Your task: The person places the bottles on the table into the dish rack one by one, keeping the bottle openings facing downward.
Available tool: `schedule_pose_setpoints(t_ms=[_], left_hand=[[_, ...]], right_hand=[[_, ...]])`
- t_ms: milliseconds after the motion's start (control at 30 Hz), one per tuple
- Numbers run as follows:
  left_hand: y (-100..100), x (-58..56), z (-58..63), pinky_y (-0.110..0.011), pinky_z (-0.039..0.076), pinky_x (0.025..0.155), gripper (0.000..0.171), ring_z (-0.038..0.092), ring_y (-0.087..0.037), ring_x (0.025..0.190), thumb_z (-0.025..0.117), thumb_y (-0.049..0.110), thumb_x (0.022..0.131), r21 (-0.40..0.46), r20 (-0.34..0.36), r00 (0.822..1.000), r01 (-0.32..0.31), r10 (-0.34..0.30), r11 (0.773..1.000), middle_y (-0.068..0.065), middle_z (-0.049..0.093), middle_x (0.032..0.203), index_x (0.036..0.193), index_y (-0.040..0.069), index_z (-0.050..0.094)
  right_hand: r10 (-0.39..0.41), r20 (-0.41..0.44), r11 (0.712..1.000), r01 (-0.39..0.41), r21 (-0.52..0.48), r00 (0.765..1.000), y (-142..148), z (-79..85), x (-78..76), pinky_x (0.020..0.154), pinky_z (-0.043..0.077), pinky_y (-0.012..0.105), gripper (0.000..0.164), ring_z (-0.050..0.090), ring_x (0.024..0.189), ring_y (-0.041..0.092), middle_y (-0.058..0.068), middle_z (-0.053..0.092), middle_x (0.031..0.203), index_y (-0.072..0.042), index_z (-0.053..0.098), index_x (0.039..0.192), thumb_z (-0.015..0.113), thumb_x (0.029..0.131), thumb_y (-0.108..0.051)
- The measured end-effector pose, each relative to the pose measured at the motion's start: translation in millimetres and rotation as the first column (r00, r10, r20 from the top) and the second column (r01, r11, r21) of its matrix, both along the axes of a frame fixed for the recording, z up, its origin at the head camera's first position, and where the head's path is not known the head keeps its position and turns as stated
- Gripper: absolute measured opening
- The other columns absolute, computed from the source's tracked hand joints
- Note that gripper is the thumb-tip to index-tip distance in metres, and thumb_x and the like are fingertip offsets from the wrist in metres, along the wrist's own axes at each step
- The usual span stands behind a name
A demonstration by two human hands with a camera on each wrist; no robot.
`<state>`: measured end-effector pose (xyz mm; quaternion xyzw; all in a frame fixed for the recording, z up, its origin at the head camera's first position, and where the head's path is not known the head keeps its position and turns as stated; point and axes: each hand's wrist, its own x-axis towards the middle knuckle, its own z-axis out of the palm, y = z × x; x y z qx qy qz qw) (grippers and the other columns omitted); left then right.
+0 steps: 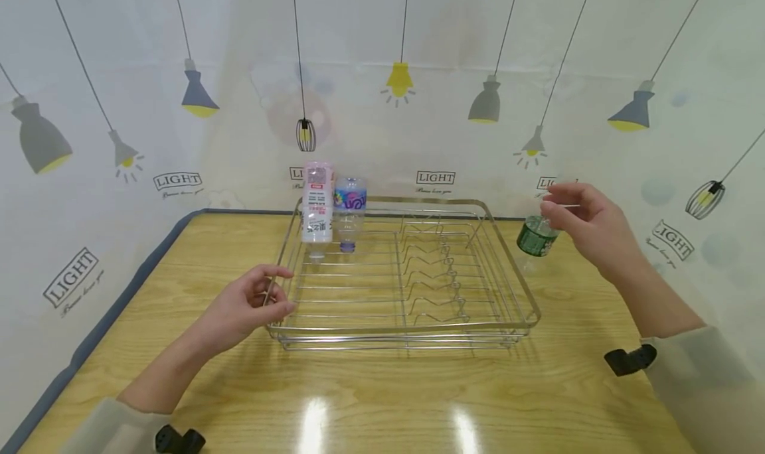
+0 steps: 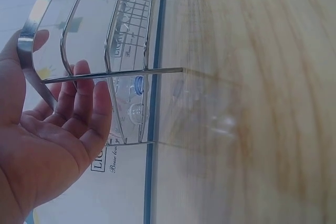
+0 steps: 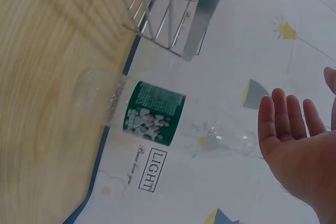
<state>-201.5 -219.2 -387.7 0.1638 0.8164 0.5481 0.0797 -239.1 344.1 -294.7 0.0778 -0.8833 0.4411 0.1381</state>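
One left hand: being held at the near left of the wire rack, loosely curved, with the rack's rim passing between thumb and fingers; whether it is being gripped cannot be told.
Right hand: being held outside the rack's right side, fingers extended and thumb apart; nothing is being visibly pinched, and contact with the bottle top is being hidden.
Green-labelled bottle: being supported upright on the wooden table, just beside the rack's right side, towards its far end.
Inverted pair: a white-and-pink bottle and a purple-labelled bottle are being held cap-down within the rack's far left part.
Step in hand: by judgement, bottles are being racked neck-down, and the green-labelled one is being attended to; whether it is being taken or released is not being shown.
Next move: a closing of the right fingers seems to be called for, then a lift above the rack's right rim and a turn.
Room: bare wood is being offered in front of the rack; inside, its middle and right are being occupied only by wires.
Far edge: behind the rack, reach is being limited by the blue edging and the lamp-printed backdrop.
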Motion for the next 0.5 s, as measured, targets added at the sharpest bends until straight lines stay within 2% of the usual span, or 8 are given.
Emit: schedule_pose_setpoints(t_ms=[200,367,500], left_hand=[[0,-0.3,-0.6,-0.027,0.058,0.077,0.054,0.067,-0.013,0.089,0.078,0.014,0.102,0.007,-0.010,1.000,0.008,-0.008,1.000,-0.009,0.066,0.104,0.149,0.004,0.052],[-1,0.9,0.1,-0.028,0.058,0.077,0.054,0.066,-0.014,0.089,0.078,0.016,0.103,-0.007,-0.006,1.000,0.007,-0.007,1.000,-0.010,0.066,0.105,0.149,0.006,0.052],[-1,1.4,0.5,-0.028,0.058,0.078,0.055,0.066,-0.015,0.090,0.078,0.017,0.103,-0.011,-0.003,1.000,0.010,-0.011,1.000,-0.011,0.065,0.106,0.150,0.005,0.051]], right_hand=[[-0.051,0.023,0.999,0.051,0.004,0.998,27,-14.9,0.8,0.083,0.054,0.008,0.046,0.067,0.098,-0.009,-0.026,0.059,0.122,-0.017,0.057,0.150,0.065,0.112,-0.041],[-0.071,0.048,0.997,0.071,0.002,0.996,40,-23.8,-4.8,0.082,0.054,0.007,0.045,0.065,0.100,-0.012,-0.025,0.058,0.122,-0.019,0.056,0.149,0.064,0.111,-0.043],[-0.103,0.074,0.995,0.102,0.016,0.992,48,-31.1,-9.0,0.081,0.053,0.006,0.051,0.063,0.100,-0.014,-0.023,0.056,0.122,-0.014,0.054,0.150,0.063,0.111,-0.046]])
